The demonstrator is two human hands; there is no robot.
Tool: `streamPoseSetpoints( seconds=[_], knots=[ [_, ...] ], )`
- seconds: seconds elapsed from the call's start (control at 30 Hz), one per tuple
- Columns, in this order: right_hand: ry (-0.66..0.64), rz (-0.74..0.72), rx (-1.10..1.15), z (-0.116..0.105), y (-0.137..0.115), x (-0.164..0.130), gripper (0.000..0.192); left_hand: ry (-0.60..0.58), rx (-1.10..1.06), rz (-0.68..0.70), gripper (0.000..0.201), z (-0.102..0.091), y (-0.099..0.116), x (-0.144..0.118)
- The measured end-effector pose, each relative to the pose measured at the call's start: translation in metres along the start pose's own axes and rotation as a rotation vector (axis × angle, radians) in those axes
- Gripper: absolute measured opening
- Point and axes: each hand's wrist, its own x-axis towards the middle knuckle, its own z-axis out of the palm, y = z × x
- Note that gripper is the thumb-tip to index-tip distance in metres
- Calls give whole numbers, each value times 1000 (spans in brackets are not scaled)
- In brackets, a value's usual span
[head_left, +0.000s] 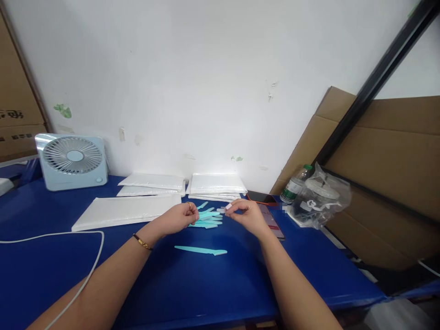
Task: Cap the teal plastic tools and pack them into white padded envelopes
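- Blue cloth covers the table (213, 293), and both bare hands meet near its middle.
- The left hand (180, 217), with a thin dark and gold bracelet (142, 242) on the wrist, rests on the table and pinches the end of a small pile of light blue plastic sticks (208, 219).
- The right hand (245, 214) is just beside that pile, and its fingertips pinch a tiny pale piece (227, 207). It is too small to tell what the piece is.
- One more long light blue plastic stick (201, 250) lies flat by itself, closer to the person, between the two arms and apart from the pile.
- Flat white padded bags (125, 211) lie just behind the left hand, and more stacks of them (216, 184) sit against the white wall.
- A dark phone with a red edge (271, 217) lies right next to the right hand.
- Farther right stand a clear plastic bottle with a green cap (294, 184) and a crinkly clear bag (323, 197) with things in it.
- A pale blue square fan (72, 161) stands at the far left.
- A white cord (79, 256) curls over the cloth by the left arm.
- Brown cardboard sheets (388, 169) lean on the right side.
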Motion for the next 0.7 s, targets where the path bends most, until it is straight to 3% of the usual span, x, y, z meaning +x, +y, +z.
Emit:
streamPoseSetpoints(
  seconds=[0.3,0.57,0.7],
  knots=[
    [-51,12,0,14,2,0,10,-19,-2,18,21,1,-2,1],
    [24,14,6,-2,3,0,2,31,12,8,26,-4,-8,3],
    [-9,2,10,5,0,0,3,32,22,8,26,-3,-6,2]
  ],
)
